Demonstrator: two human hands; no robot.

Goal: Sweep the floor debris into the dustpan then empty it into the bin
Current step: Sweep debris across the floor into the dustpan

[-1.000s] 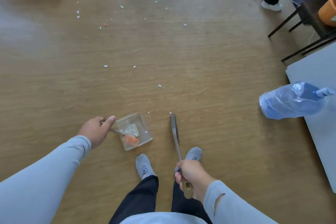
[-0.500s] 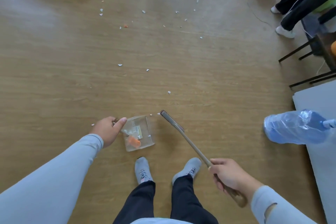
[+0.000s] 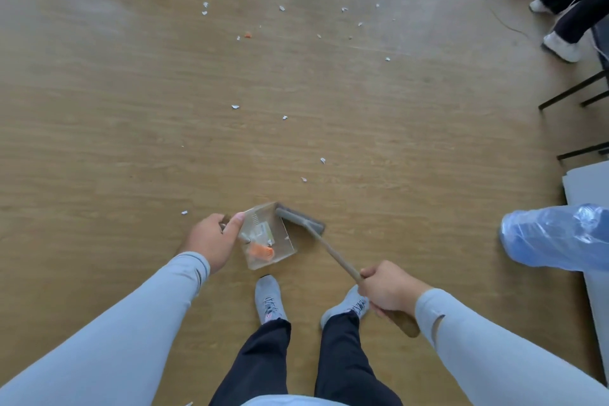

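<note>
The left hand (image 3: 211,241) was seen gripping the short handle of a clear, box-shaped plastic dustpan (image 3: 268,237), the fingers curled round the handle and the thumb laid forward along it. The dustpan was resting on the wood-grain floor (image 3: 99,142) just ahead of the person's grey shoes; an orange scrap (image 3: 262,251) and a pale wrapper were visible inside it. Whether its open mouth was turned toward the brush could not be told for certain from this view.

Immediately to the right, the grey rectangular head of a long-handled brush (image 3: 301,220) was seen touching, or nearly touching, the far right corner of the dustpan. Its long axis was lying aslant, from upper left to lower right, and the brown wooden shaft ran back from it down to the right hand (image 3: 389,290), whose fingers were clamped round the shaft near its end.

The small white paper scraps (image 3: 323,160) were lying beyond the brush head, farther from the person, the nearest two just ahead and slightly right of it; the rest were scattered well apart toward the top of the view. The right hand's brush was therefore judged the nearer tool: a reach outward past the nearest scraps, then a draw back toward the dustpan, was what the next move appeared to require.
</note>
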